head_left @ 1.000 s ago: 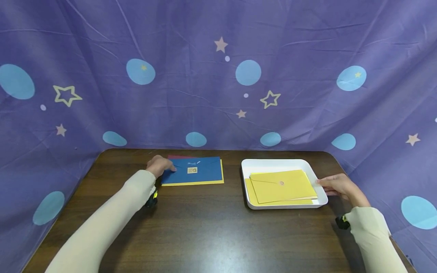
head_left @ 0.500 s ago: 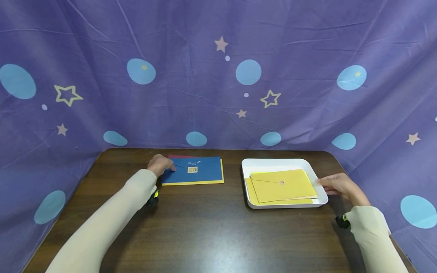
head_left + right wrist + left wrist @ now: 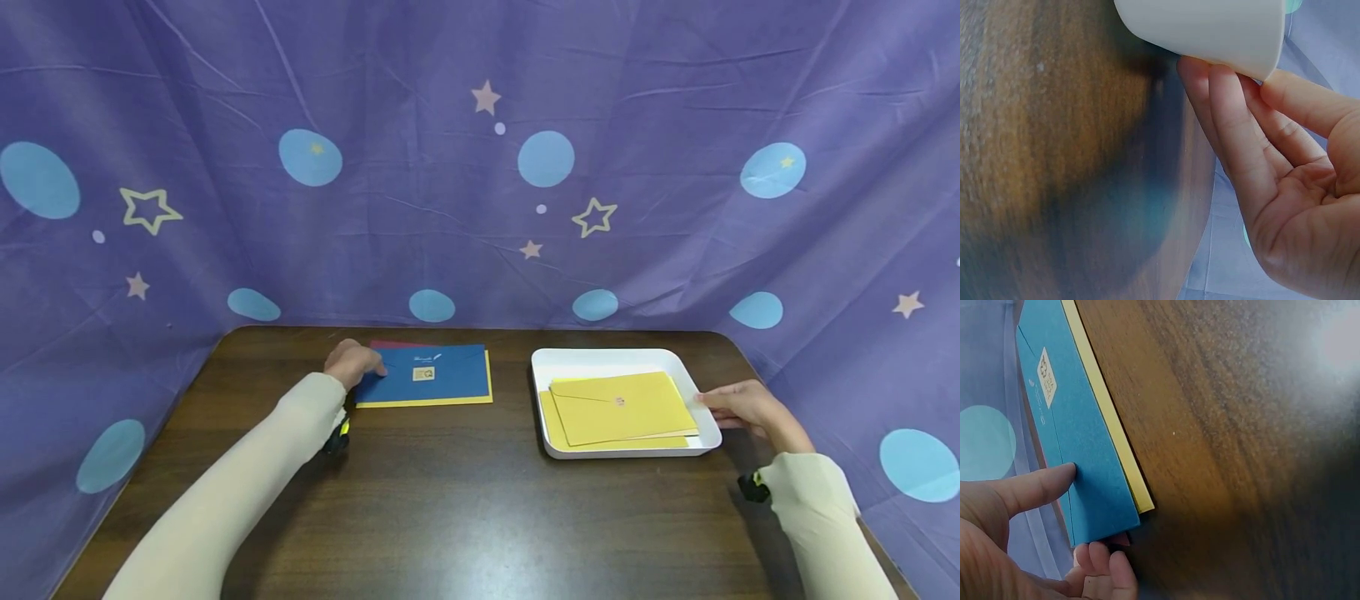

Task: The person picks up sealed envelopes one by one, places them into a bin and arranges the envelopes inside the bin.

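Observation:
A blue envelope with a small label lies on the table, over a yellow envelope and a red one that show only at the edges. My left hand holds the stack at its left end. In the left wrist view its thumb rests on the blue face, and the other fingertips curl at the short edge. To the right, several yellow envelopes lie overlapped in a white tray. My right hand grips the tray's right side, thumb at the rim and fingers against the outer wall.
The brown wooden table has rounded far corners. A purple curtain with stars and blue dots hangs right behind it and along both sides. Bare tabletop separates the envelope stack from the tray.

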`<action>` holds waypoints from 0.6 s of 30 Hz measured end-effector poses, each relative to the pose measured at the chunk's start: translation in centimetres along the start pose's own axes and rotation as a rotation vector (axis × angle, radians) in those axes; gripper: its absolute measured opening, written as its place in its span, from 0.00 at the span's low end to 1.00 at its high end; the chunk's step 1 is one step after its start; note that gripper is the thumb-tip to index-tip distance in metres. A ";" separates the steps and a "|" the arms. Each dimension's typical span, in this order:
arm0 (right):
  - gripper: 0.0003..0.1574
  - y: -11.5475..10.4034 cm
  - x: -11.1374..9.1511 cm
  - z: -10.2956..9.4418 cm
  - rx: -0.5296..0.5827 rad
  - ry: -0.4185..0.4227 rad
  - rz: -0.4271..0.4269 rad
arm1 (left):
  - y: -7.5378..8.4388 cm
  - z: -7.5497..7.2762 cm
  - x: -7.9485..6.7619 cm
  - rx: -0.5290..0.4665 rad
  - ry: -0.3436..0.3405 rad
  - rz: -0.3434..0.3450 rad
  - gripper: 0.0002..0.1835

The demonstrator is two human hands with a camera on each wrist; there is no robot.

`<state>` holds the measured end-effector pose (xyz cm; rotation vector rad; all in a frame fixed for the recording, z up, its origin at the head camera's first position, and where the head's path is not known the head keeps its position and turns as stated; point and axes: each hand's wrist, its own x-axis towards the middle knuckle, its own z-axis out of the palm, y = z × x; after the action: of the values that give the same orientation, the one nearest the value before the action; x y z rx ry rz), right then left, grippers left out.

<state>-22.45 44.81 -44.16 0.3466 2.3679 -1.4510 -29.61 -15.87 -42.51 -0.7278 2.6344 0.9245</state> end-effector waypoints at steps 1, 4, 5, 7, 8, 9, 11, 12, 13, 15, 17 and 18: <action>0.23 0.0 0.0 0.0 0.002 0.000 -0.001 | 0.0 0.0 0.0 0.005 0.004 0.003 0.32; 0.23 -0.1 -0.1 0.1 0.004 -0.003 -0.006 | 0.0 0.0 -0.1 0.027 0.012 0.011 0.32; 0.22 -0.1 -0.1 0.1 0.005 -0.003 -0.006 | 0.0 0.0 -0.1 0.040 0.013 0.016 0.32; 0.22 0.0 -0.1 0.1 0.003 -0.004 -0.009 | 0.0 -0.1 -0.1 0.065 0.007 0.027 0.32; 0.22 0.0 0.0 0.1 0.000 -0.004 -0.011 | 0.0 -0.2 -0.1 0.071 -0.002 0.032 0.33; 0.22 0.1 0.0 0.1 -0.001 -0.002 -0.011 | -0.1 -0.3 0.0 0.071 -0.015 0.038 0.33; 0.22 0.1 0.0 0.1 -0.003 -0.003 -0.013 | -0.3 -0.5 0.3 0.027 -0.066 0.042 0.34; 0.23 0.1 0.1 0.1 -0.006 -0.003 -0.014 | -0.4 -0.7 0.4 -0.008 -0.098 0.039 0.34; 0.23 0.1 0.1 0.1 -0.008 -0.004 -0.015 | -0.5 -0.8 0.7 -0.047 -0.135 0.033 0.35; 0.23 0.1 0.0 0.0 -0.013 -0.006 -0.015 | -0.8 -1.2 1.3 -0.120 -0.216 0.024 0.36; 0.24 0.1 0.0 0.0 -0.017 -0.007 -0.016 | -1.0 -1.5 1.8 -0.176 -0.288 0.008 0.38; 0.24 0.2 0.0 0.0 -0.018 -0.006 -0.016 | -1.1 -1.7 2.0 -0.187 -0.318 0.006 0.39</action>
<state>-22.41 44.92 -44.29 0.3194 2.3829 -1.4354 -30.82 -18.47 -42.52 -0.5598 2.2969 1.1922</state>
